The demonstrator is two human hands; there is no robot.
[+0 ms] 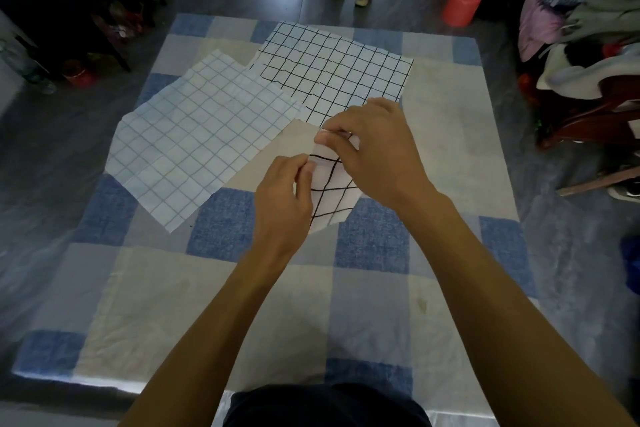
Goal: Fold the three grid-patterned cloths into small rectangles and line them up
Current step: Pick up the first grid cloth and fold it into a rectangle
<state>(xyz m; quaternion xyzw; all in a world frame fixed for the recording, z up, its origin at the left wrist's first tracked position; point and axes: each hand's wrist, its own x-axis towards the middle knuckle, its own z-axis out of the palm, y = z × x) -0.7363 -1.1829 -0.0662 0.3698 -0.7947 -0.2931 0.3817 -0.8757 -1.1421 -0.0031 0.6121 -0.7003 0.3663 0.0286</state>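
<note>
Three grid cloths lie before us on the blue-and-beige checked tablecloth, a soft woven fabric. We hold the smallest, a folded black-grid cloth of thin white fabric with bold dark lines, narrowed to a rough rectangle near the table's middle. Our left hand pinches its near-left edge with curled thumb and fingers; our right hand pinches its far corner. Just beyond lies a larger black-lined cloth, spread and slightly wrinkled. To its left, edges meeting, a pale grey-lined cloth lies flat and angled like a diamond. A red plastic stool stands past the table.
</note>
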